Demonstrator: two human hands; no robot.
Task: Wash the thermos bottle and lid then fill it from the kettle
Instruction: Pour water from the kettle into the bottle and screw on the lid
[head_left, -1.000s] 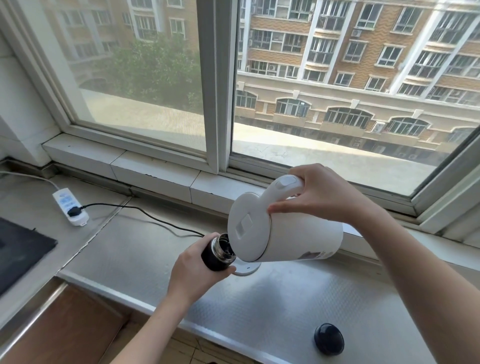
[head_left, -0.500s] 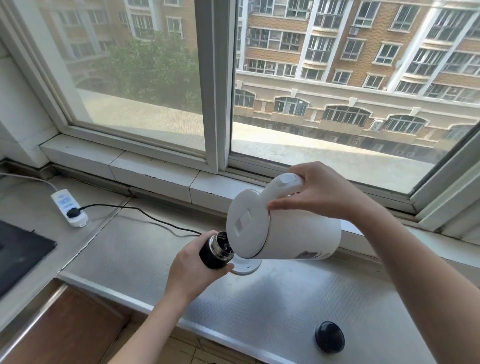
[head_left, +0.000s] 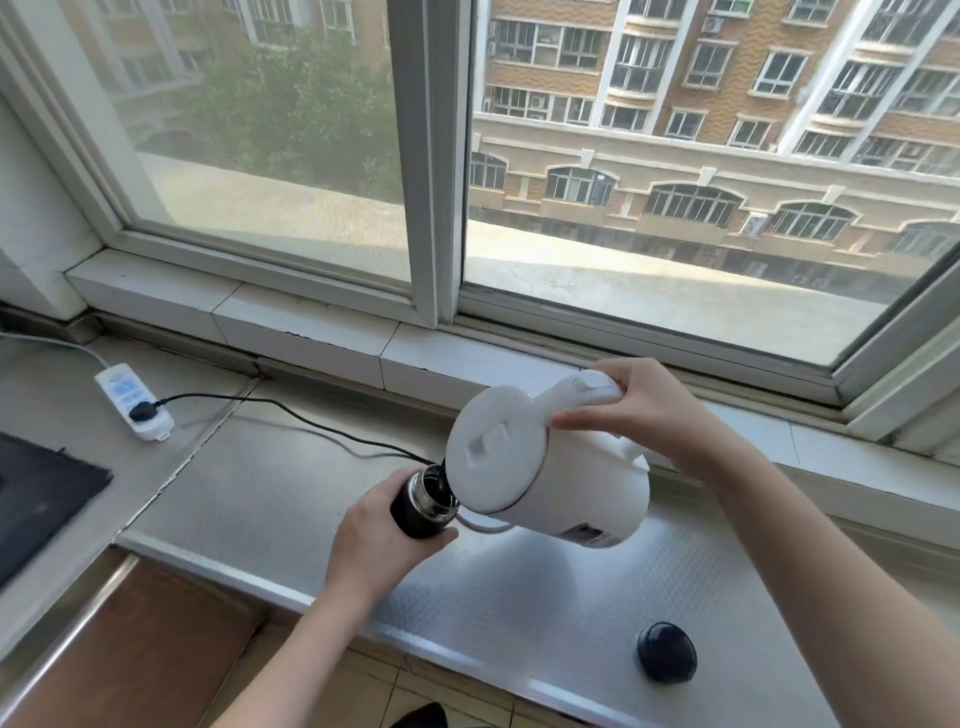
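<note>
My left hand grips the black thermos bottle just above the steel counter, its steel-rimmed mouth open and tilted toward the kettle. My right hand holds the handle of the white kettle, which is tipped steeply to the left with its spout right over the bottle's mouth. The kettle's lid faces me and is closed. The bottle's black lid lies alone on the counter at the lower right, apart from both hands.
The kettle's round base peeks out under the kettle, its black cord running left to a white power strip. A dark cooktop sits far left. The window sill runs behind the steel counter.
The kettle has tipped a little further over the bottle; both hands stay in nearly the same place.
</note>
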